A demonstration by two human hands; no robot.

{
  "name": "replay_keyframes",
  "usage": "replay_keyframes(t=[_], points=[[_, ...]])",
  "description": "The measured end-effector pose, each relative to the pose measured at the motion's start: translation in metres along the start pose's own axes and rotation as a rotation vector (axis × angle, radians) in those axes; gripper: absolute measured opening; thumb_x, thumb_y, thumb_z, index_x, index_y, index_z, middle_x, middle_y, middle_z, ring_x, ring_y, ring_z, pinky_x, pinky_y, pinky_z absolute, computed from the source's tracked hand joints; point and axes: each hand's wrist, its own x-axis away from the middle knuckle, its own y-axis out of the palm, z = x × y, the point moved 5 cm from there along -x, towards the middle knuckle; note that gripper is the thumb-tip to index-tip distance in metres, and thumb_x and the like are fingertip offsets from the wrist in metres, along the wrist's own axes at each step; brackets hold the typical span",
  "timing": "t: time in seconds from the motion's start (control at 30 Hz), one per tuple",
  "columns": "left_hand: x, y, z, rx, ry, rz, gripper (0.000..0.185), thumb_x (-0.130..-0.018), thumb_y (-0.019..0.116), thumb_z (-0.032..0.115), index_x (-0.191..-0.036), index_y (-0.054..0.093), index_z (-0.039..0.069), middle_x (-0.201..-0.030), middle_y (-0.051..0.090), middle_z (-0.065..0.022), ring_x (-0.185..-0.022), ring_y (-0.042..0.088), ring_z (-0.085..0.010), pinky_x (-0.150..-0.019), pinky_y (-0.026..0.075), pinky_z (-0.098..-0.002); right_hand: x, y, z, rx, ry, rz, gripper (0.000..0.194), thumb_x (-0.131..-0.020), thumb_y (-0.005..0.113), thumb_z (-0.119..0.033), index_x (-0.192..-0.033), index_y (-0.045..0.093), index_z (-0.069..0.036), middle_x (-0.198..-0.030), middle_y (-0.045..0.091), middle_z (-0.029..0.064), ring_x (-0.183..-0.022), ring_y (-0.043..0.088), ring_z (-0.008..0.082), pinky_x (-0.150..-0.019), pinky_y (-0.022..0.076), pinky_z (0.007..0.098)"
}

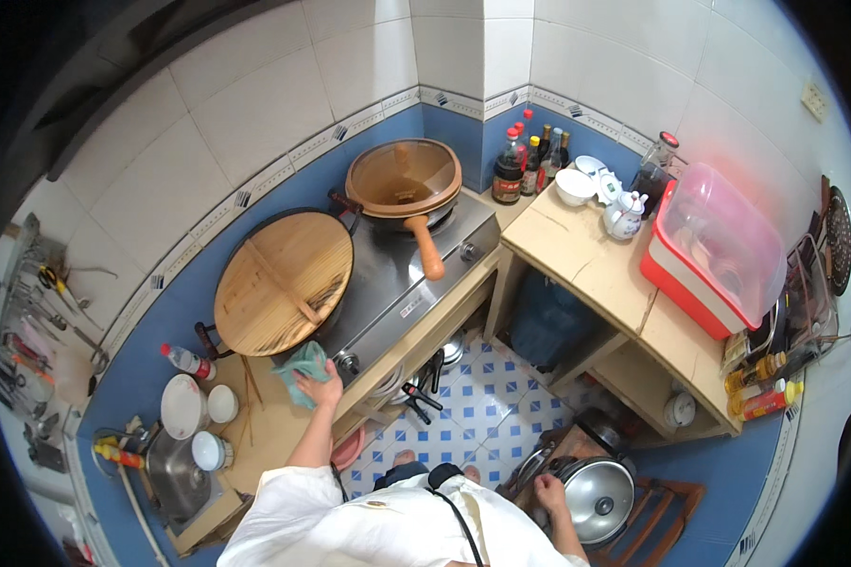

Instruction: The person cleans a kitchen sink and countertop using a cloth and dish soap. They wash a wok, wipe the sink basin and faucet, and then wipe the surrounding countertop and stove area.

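My left hand (321,385) presses a green cloth (305,370) onto the front left corner of the stainless steel gas stove (390,298), where it meets the counter. Right behind the cloth, a round wooden lid (284,283) covers a large wok. On the other burner sits a pan with a wooden handle (425,248) under a brown-rimmed glass lid (404,177). Low at my side hangs my right hand (549,490), its fingers curled, with nothing visible in it. Close by it is a pot with a metal lid (600,502); whether they touch is unclear.
Bowls (183,407), chopsticks (252,383) and a plastic bottle (188,361) stand left, near the sink (181,471). Sauce bottles (508,173) fill the corner. The right counter (574,248) bears a teapot (624,215) and a red box (688,276). A wooden rack (652,528) is behind right.
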Motion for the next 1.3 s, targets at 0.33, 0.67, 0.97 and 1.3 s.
replay_keyframes(t=[0.33,0.67,0.97,1.3], points=[[-0.063,0.055,0.218,0.511,0.280,-0.356,0.042,-0.083,0.042,0.039,-0.108,0.055,0.008,-0.113,0.054,-0.0163,-0.103,0.049,-0.0370,-0.090,0.032,-0.0494,-0.030,-0.014,-0.009,-0.046,0.035,-0.058,0.021,-0.078,0.056,-0.021,-0.086,0.062,-0.003,-0.079,0.063,0.0160,-0.076,0.062,0.0286,-0.068,0.0477,0.0359],[-0.228,0.208,0.227,0.309,-0.003,-0.433,0.036,-0.080,0.047,0.023,-0.112,0.051,0.006,-0.117,0.051,-0.0144,-0.111,0.045,-0.0300,-0.095,0.032,-0.0397,-0.071,-0.027,0.045,0.085,0.298,-0.232,0.037,-0.085,0.046,-0.031,-0.097,0.057,0.002,-0.092,0.057,0.0280,-0.090,0.054,0.0426,-0.077,0.0432,0.0428],[-0.236,0.209,0.228,0.210,-0.053,-0.415,0.039,-0.081,0.045,0.018,-0.117,0.047,0.004,-0.119,0.050,-0.0158,-0.113,0.043,-0.0304,-0.098,0.027,-0.0409,-0.179,-0.082,-0.036,0.106,0.175,-0.329,0.025,-0.080,0.054,-0.025,-0.085,0.061,-0.003,-0.082,0.063,0.0163,-0.080,0.061,0.0277,-0.072,0.0462,0.0365],[-0.090,0.016,0.349,0.496,0.384,-0.321,0.043,-0.083,0.044,0.012,-0.124,0.042,0.001,-0.121,0.048,-0.0173,-0.115,0.041,-0.0308,-0.101,0.022,-0.0422,-0.243,-0.097,-0.042,0.173,0.175,-0.355,0.027,-0.084,0.053,-0.026,-0.097,0.062,-0.003,-0.087,0.064,0.0140,-0.082,0.061,0.0243,-0.074,0.0457,0.0321]])
